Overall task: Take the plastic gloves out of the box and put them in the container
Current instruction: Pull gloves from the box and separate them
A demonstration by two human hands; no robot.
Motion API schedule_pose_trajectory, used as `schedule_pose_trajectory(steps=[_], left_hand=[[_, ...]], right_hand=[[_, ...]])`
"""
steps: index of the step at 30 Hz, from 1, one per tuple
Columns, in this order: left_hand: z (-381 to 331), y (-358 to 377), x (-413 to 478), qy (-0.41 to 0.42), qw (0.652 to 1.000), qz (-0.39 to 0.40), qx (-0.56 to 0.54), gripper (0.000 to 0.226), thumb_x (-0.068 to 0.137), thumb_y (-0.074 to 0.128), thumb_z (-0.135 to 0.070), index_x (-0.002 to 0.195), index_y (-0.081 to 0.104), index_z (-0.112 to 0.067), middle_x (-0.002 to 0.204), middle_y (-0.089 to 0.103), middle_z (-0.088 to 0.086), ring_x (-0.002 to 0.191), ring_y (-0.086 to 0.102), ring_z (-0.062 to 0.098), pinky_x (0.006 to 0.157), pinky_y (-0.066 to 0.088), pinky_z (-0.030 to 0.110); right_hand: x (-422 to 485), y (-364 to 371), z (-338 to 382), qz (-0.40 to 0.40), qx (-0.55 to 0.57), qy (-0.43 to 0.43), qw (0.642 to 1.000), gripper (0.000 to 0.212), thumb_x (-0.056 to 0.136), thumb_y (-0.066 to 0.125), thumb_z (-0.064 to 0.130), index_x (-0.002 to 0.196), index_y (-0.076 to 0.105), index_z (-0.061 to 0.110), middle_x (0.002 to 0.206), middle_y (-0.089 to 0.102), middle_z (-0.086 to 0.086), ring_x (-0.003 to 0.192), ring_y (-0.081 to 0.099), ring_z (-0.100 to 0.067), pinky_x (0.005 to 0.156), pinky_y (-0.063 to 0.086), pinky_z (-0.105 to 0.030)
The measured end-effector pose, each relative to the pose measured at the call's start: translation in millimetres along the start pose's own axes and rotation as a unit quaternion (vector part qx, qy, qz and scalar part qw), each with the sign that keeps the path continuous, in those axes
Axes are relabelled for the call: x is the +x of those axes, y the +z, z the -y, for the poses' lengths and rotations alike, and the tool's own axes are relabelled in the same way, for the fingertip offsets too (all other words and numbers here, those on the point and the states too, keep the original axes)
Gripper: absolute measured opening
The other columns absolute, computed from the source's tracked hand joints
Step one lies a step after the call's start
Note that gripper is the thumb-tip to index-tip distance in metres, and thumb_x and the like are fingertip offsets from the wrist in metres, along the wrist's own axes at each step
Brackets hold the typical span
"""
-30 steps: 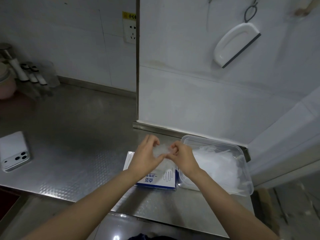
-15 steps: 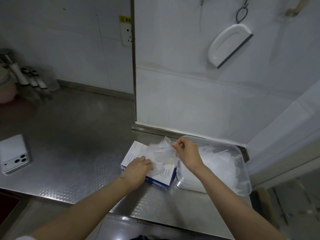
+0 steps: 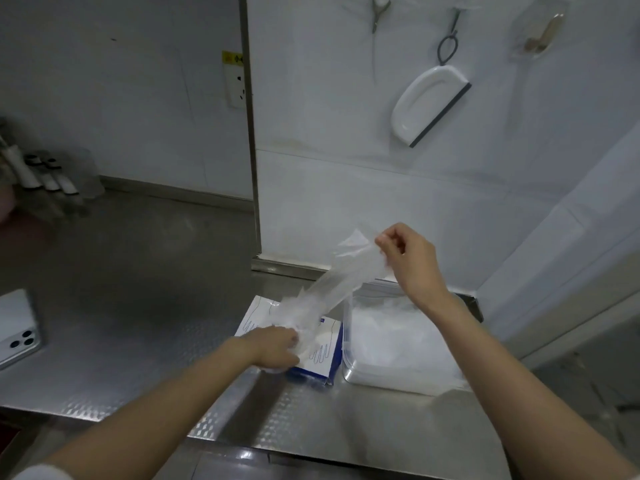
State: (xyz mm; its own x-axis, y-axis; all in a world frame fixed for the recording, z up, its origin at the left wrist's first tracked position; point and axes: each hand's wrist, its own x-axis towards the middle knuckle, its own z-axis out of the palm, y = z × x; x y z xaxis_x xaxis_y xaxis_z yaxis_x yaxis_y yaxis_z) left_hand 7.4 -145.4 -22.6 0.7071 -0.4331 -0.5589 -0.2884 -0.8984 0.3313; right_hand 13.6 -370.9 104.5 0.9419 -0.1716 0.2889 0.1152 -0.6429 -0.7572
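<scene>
A white and blue glove box [image 3: 322, 355] lies flat on the steel counter [image 3: 138, 306]. My left hand [image 3: 275, 348] rests on its top, fingers at the tuft of gloves coming out of the opening. My right hand [image 3: 407, 258] is raised above the box and pinches the cuff of a clear plastic glove [image 3: 341, 278], which stretches down to the box. Right beside the box stands a clear plastic container [image 3: 349, 362] with several crumpled gloves inside.
A white phone [image 3: 15, 330] lies at the counter's left edge. Knife handles [image 3: 48, 174] stand at the far left by the wall. A white squeegee [image 3: 429, 105] hangs on the wall panel above the container. The counter ends just right of the container.
My right hand has risen up and to the right, drawing the glove out of the box into a long strip. My left hand stays pressed on the box.
</scene>
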Motion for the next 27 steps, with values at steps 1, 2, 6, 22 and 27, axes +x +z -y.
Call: schedule_pose_trajectory(steps=[1, 2, 6, 22, 27], left_hand=[[-4, -13, -3, 0.008, 0.999, -0.016, -0.036, 0.032, 0.091, 0.052, -0.032, 0.12, 0.053, -0.02, 0.124, 0.056, 0.002, 0.105, 0.054, 0.018, 0.091, 0.044, 0.03], [-7, -25, -6, 0.021, 0.994, -0.063, -0.083, 0.02, 0.092, 0.052, -0.028, 0.111, 0.055, -0.021, 0.117, 0.059, 0.001, 0.099, 0.054, 0.016, 0.086, 0.045, 0.027], [-37, -79, -27, 0.084, 0.898, -0.32, -0.29, 0.015, 0.089, 0.06, -0.018, 0.095, 0.048, -0.022, 0.099, 0.053, -0.002, 0.092, 0.052, 0.015, 0.068, 0.043, 0.02], [-111, -97, -17, 0.088, 0.878, -0.298, -0.363, 0.008, 0.088, 0.059, -0.013, 0.088, 0.066, -0.009, 0.084, 0.069, 0.002, 0.08, 0.065, 0.017, 0.078, 0.051, 0.028], [-123, -89, -13, 0.077, 0.872, -0.32, -0.363, 0.008, 0.09, 0.059, -0.012, 0.091, 0.065, -0.007, 0.09, 0.069, 0.005, 0.085, 0.064, 0.019, 0.082, 0.049, 0.029]], right_hand=[[1, -6, -2, 0.017, -0.024, -0.009, 1.0, 0.014, 0.091, 0.058, 0.015, 0.077, 0.059, 0.012, 0.062, 0.054, 0.004, 0.058, 0.048, -0.01, 0.059, 0.036, -0.015], [-1, -12, -3, 0.036, -0.045, -0.018, 0.998, 0.015, 0.092, 0.058, 0.016, 0.078, 0.059, 0.013, 0.061, 0.054, 0.006, 0.058, 0.048, -0.008, 0.058, 0.035, -0.013], [-9, -25, -7, 0.099, -0.08, -0.044, 0.991, 0.013, 0.092, 0.059, 0.017, 0.079, 0.061, 0.014, 0.065, 0.059, 0.005, 0.063, 0.056, -0.012, 0.064, 0.042, -0.022], [-62, -25, -25, 0.185, 0.243, 0.189, 0.933, 0.087, 0.065, 0.067, 0.053, 0.137, 0.034, 0.018, 0.129, 0.056, 0.0, 0.113, 0.057, -0.011, 0.098, 0.046, -0.032], [-73, 8, -22, 0.088, 0.231, 0.188, 0.951, 0.027, 0.082, 0.071, 0.023, 0.1, 0.051, 0.019, 0.103, 0.064, 0.0, 0.092, 0.063, -0.014, 0.079, 0.051, -0.025]])
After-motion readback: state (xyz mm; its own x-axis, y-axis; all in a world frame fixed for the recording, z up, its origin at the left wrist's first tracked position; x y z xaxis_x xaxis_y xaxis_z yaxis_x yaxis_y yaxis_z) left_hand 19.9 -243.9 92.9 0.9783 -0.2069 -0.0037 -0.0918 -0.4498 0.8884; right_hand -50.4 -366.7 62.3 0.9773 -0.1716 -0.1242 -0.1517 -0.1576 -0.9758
